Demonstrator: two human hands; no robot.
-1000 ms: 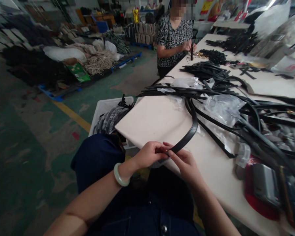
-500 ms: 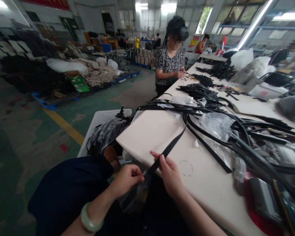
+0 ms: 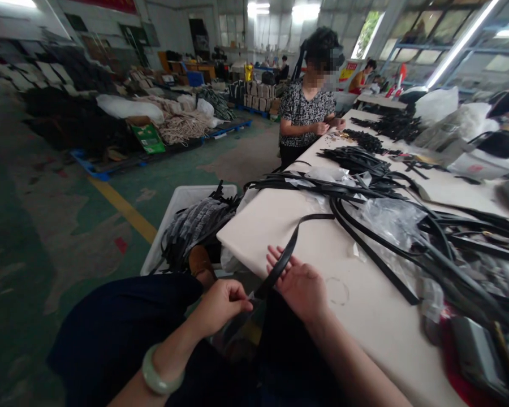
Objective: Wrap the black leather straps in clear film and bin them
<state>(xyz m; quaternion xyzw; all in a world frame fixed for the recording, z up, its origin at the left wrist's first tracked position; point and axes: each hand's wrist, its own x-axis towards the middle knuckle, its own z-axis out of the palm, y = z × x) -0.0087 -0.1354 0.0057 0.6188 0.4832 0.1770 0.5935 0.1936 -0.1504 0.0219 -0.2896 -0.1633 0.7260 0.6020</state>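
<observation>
My left hand (image 3: 223, 308) pinches the mouth of a clear plastic bag (image 3: 237, 333) at the table's near corner, and a jade-like bangle (image 3: 162, 370) sits on that wrist. A narrow black strap (image 3: 286, 260) rises from those fingers and curves right across the table (image 3: 275, 226). My right hand (image 3: 300, 289) lies with its fingers spread against the strap's side. The strap's lower end is hidden by my fingers and the bag.
Tangled black straps and plastic bags (image 3: 407, 237) cover the table's right side. A co-worker (image 3: 307, 113) handles small pieces at the far end. A white crate of grey and black strips (image 3: 172, 226) stands left of the table. Dark trousers (image 3: 123, 322) cover my lap.
The view has shifted slightly. My right hand has opened its fingers and moved off its grip on the strap, and the strap's upper part now bends further right.
</observation>
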